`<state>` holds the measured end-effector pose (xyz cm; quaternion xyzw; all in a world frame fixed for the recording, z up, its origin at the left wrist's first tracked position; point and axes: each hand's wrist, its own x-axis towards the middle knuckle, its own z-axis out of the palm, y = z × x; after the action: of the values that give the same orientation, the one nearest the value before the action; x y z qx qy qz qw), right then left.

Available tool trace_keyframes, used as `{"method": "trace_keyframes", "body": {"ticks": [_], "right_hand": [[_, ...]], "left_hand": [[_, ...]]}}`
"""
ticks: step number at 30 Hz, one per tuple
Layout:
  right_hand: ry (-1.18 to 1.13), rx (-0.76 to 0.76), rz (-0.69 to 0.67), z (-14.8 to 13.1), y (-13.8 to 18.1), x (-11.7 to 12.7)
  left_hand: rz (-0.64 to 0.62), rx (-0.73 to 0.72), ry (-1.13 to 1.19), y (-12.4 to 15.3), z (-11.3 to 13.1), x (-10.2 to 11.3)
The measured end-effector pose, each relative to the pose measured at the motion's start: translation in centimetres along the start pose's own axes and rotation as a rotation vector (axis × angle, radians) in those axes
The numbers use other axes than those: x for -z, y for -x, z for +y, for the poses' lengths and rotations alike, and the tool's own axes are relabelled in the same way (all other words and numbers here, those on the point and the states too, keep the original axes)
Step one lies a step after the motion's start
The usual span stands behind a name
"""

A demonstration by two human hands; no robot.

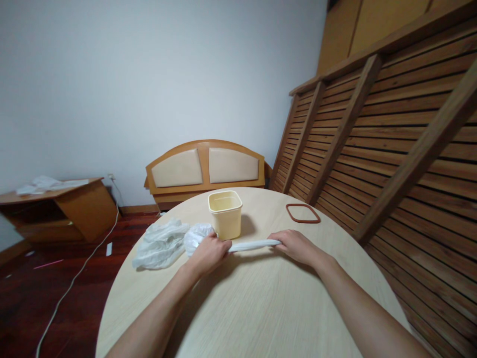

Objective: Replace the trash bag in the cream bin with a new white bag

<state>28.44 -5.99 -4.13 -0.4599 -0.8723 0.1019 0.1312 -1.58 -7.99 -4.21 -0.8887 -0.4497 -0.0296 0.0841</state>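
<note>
A white plastic bag (254, 245) is stretched into a narrow, twisted strip between my two hands, above the round table (261, 308). My left hand (211, 251) is closed around it, and a puffed part of the bag bulges out on that hand's far left side. The strip's other end is pinched in my right hand (292, 245). Just behind my left hand stands a pale yellow bin (226, 219), upright, with its mouth uncovered. Left of it lies a crumpled white plastic bag (160, 243). A brown rounded-square ring (303, 213) rests flat beyond my right hand.
A wooden headboard (204, 164) with cream panels stands against the wall behind the table. Slatted wooden panels (372, 149) lean along the right. At left, a low cabinet (85, 204) bears white material, and a cable (80, 273) trails over the dark red floor.
</note>
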Motion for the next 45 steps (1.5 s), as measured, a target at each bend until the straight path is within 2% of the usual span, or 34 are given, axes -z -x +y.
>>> {"method": "trace_keyframes", "body": {"ticks": [6,11,20,24,29,33,36,42,45], "right_hand": [[-0.02,-0.023,-0.006,0.2,0.1,0.4],[0.085,-0.061,0.01,-0.2,0.1,0.8],[0.207,-0.046,0.017,-0.4,0.1,0.5],[0.216,0.076,0.126,-1.1,0.0,0.1],[0.157,0.18,0.284,-4.7,-0.7,-2.0],[0.149,0.246,0.259,-7.6,-1.6,-4.4],[0.158,0.249,0.208,-8.4,-2.0,-5.5],[0.109,0.142,0.11,-8.4,-2.2,-5.7],[0.157,0.117,0.073,-8.4,-2.3,-5.4]], "left_hand": [[0.025,-0.043,0.017,0.3,0.3,0.5],[0.05,-0.068,0.032,0.4,0.3,0.8],[0.045,-0.038,-0.016,0.0,-0.1,-0.2],[0.066,-0.026,-0.028,-0.1,-0.2,-0.5],[0.122,-0.054,-0.011,0.0,0.3,-0.6],[0.141,-0.11,-0.013,-0.1,1.1,-0.7],[0.141,-0.14,-0.018,-0.2,1.5,-0.9],[0.104,-0.144,-0.001,-0.2,1.6,-0.5],[0.095,-0.167,0.025,-0.1,1.3,-0.3]]}}
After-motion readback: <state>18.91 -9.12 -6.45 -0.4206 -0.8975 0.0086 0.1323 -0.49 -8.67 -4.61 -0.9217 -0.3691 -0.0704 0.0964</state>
